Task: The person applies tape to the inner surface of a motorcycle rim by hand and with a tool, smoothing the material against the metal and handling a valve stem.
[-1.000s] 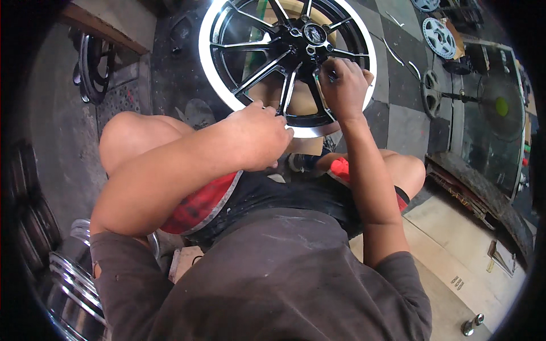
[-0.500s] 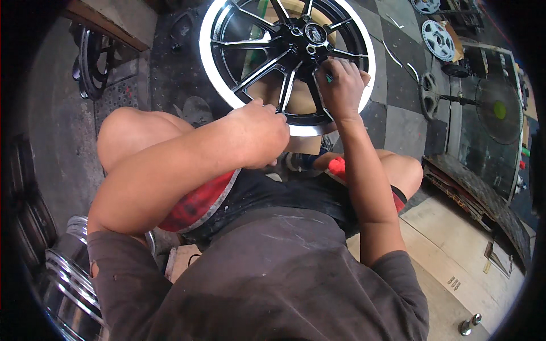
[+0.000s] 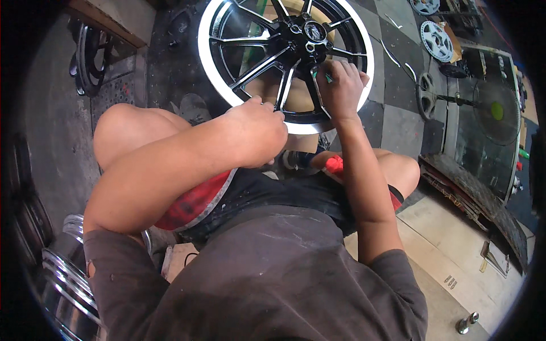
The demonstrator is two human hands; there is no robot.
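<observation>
1. Left hand: fingers curled together at the near edge of the wheel; clamping hidden.
2. That wheel: beyond the left fingers, round, equally wide every way, spoked face upward.
3. Right hand: bunched fingers above the spokes, small green thing among them; cannot tell whether clamped.

Bent left arm angled inward, left hand knuckles up, straighter right arm, right hand curled

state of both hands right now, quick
Left hand: fingers bent at the near rim of the wheel; cannot tell if it grips.
Right hand: fingers curled over the spokes; a green bit shows there, grip unclear.
</observation>
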